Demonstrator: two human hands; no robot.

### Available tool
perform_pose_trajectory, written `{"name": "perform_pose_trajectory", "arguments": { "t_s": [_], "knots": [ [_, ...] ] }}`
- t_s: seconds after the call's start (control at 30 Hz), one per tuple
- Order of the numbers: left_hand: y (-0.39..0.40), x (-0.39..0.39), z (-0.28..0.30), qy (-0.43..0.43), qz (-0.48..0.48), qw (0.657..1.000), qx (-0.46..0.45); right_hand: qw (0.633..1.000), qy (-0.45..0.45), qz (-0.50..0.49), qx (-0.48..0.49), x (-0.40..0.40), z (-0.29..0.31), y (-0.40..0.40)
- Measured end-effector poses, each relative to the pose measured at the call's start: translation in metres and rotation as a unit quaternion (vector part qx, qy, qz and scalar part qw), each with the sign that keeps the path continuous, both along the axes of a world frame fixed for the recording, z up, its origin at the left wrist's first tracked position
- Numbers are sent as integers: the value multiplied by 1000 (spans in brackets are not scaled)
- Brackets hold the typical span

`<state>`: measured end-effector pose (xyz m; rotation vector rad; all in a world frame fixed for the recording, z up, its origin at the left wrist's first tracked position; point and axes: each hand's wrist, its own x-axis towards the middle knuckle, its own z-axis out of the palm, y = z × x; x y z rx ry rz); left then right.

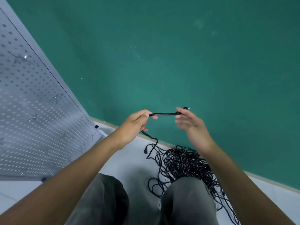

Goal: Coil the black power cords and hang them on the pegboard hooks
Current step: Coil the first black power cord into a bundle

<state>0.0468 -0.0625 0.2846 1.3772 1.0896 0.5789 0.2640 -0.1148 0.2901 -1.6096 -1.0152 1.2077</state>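
Black cord (163,114) ran flat between our hands: left hand (135,123) curled round it, right hand (189,123) loose-fingered at its plug end. Below the cord lay the pile (183,161); the pegboard (32,103) stood left of it.

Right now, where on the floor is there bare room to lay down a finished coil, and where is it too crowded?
Free: the pale floor between the pegboard foot, the green wall and the left knee. Another bare strip lies at far right along the wall base. Crowded: the tangled cord pile fills the floor around the right knee.
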Motion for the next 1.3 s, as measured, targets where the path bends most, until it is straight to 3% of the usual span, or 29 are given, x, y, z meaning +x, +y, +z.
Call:
{"name": "perform_pose_trajectory", "arguments": {
  "t_s": [0.17,0.27,0.37,0.57,0.77,0.93,1.03,1.17,1.3],
  "knots": [
    [-22,5,58,-4,11,1000,-12,957,-280,53,-54,-7,21,-24],
    [-31,16,80,-35,-2,999,-27,933,-355,61,-10,-5,14,-33],
    [-40,21,88,-107,-10,993,-56,956,-281,41,76,-6,-3,-35],
    [-53,20,70,-198,-17,979,-43,990,-21,112,85,-28,-22,-49],
    [-67,5,47,-226,6,973,49,980,-2,119,159,-51,-40,-83],
    [-124,-12,69,-267,51,960,68,978,59,80,184,-89,-1,-151],
    [-152,-26,80,-223,92,961,135,972,96,51,206,-105,29,-172],
    [-194,-41,84,-182,53,974,124,966,63,61,243,-118,78,-189],
    [-233,-32,79,-289,-28,956,49,957,-60,68,277,-123,124,-203]
  ]
}}
